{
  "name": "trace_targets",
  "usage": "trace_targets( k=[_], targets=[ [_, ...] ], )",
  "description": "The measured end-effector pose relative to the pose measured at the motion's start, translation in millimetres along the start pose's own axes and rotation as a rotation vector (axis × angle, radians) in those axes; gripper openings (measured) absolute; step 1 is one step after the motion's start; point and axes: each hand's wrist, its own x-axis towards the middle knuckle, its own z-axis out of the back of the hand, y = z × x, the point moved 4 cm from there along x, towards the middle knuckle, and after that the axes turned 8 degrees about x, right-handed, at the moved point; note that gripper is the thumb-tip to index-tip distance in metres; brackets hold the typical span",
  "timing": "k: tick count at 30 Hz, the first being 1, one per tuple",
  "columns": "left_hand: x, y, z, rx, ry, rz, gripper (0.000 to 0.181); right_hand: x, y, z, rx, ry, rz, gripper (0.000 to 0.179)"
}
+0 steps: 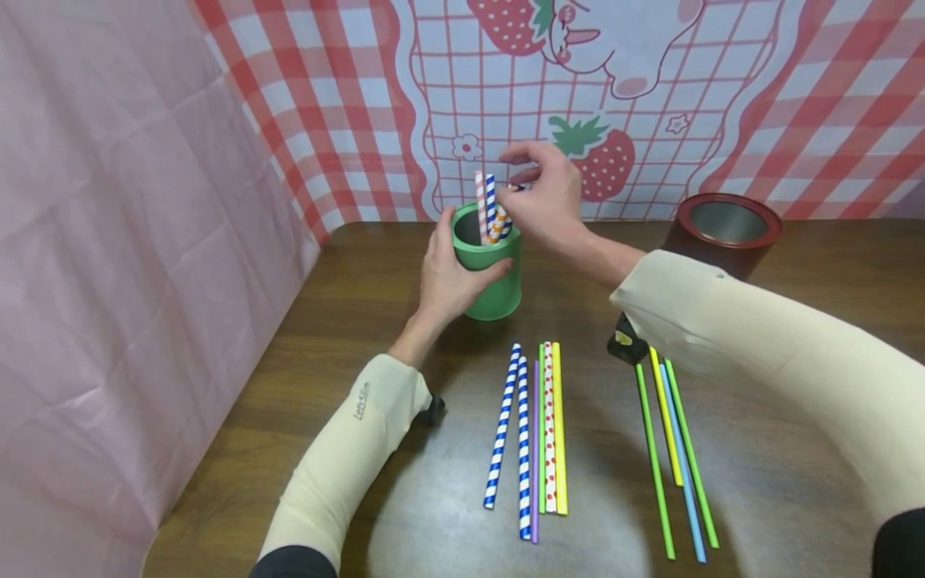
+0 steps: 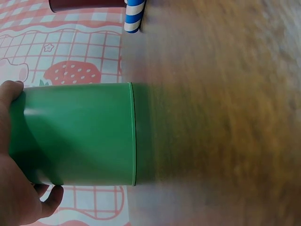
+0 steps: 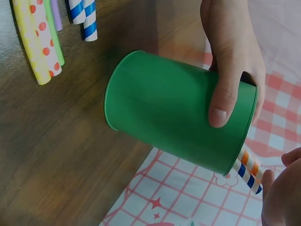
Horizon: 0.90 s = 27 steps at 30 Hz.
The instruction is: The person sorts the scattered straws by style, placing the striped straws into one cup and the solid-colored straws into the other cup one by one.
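My left hand (image 1: 451, 273) grips a green can (image 1: 495, 281) around its side, thumb across the front. The can stands upright on the wooden table. Striped paper straws lean out of its mouth: a pink-and-white straw (image 1: 480, 197), a blue-and-white straw (image 1: 491, 193) and an orange-and-white straw (image 1: 497, 225), with more blue stripes behind. Beside the straw tops is my right hand (image 1: 545, 193), fingers bent and spread apart. In the right wrist view, the fingertips (image 3: 268, 179) lie close by the ends of the orange-striped straw (image 3: 249, 162) and a blue-striped straw (image 3: 248, 178).
In front of the can lie two blue-striped straws (image 1: 503, 425), a purple straw (image 1: 535, 457), a green straw, a red-dotted straw (image 1: 551, 433) and a yellow straw (image 1: 560, 433). Several plain straws (image 1: 682, 457) lie under the right forearm. A dark red can (image 1: 723, 233) stands back right.
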Motion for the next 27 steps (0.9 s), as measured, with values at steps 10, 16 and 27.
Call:
trace_targets(
  k=[10, 16, 27],
  targets=[
    [-1.6, -1.4, -1.4, -0.003, -0.002, 0.001, 0.102, -11.9, -6.0, 28.3, 0.012, -0.022, -0.054, 0.035],
    [-1.2, -0.7, -1.8, -0.002, -0.011, 0.006, 0.103, -23.6, -13.9, 40.0, -0.003, 0.018, -0.097, 0.034],
    [-0.9, -3.1, -2.4, 0.005, -0.014, 0.011, 0.104, -54.8, -24.5, 50.9, 0.007, 0.139, -0.196, 0.034]
  ],
)
